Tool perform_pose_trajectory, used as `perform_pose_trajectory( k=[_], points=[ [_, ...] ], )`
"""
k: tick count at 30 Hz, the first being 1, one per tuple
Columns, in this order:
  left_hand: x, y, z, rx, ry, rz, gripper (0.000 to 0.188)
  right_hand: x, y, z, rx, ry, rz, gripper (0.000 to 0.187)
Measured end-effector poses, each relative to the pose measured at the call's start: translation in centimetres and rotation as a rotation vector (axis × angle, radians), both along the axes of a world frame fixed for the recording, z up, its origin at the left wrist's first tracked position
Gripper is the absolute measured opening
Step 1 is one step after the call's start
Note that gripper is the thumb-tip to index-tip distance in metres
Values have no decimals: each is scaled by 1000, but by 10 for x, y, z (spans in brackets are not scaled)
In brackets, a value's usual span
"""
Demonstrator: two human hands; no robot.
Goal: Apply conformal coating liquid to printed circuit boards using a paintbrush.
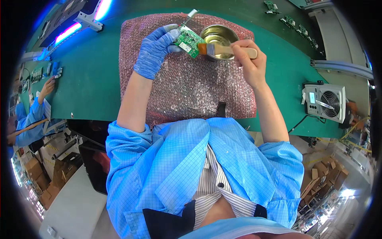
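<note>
My left hand (156,47), in a blue knit glove with pale fingertips, grips a green circuit board (189,40) by its left edge. The board is held tilted above the bubble wrap, and a whitish metal part (192,14) sticks up at its far end. Bare and closed, my right hand (250,59) holds a flat brush (223,49) by its pale wooden handle. The brush's brown bristles meet or overlap the board's right edge; whether they touch cannot be told. Just behind the brush stands a round metal bowl (219,32) with yellowish liquid inside.
Pink bubble wrap (191,87) covers part of the green table (93,87). A small fan unit (325,102) stands at the right. Several circuit boards (289,22) lie at the far right. A purple-lit machine (69,30) is at the far left, where a co-worker's hand (47,87) handles boards.
</note>
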State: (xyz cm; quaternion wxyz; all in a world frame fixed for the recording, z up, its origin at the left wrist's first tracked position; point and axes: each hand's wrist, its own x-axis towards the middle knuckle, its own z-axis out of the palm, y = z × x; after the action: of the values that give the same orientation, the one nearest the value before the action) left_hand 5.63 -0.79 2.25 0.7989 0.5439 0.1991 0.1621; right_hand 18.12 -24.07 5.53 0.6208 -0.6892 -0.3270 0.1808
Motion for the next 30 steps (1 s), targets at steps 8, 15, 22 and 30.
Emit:
perform_pose_trajectory(
  k=[8, 15, 22, 30],
  points=[
    [1, -3, 2, -21, -54, 156, 31, -24, 16, -7, -67, -72, -77, 16],
    [2, -5, 3, -31, -77, 214, 28, -19, 36, -3, 108, -68, -200, 12],
    [10, 7, -7, -166, -202, 263, 29, -30, 30, -6, 64, -13, -152, 10],
    [43, 105, -30, -86, 44, 618, 17, 41, 13, -12, 255, 66, -308, 20]
  ],
)
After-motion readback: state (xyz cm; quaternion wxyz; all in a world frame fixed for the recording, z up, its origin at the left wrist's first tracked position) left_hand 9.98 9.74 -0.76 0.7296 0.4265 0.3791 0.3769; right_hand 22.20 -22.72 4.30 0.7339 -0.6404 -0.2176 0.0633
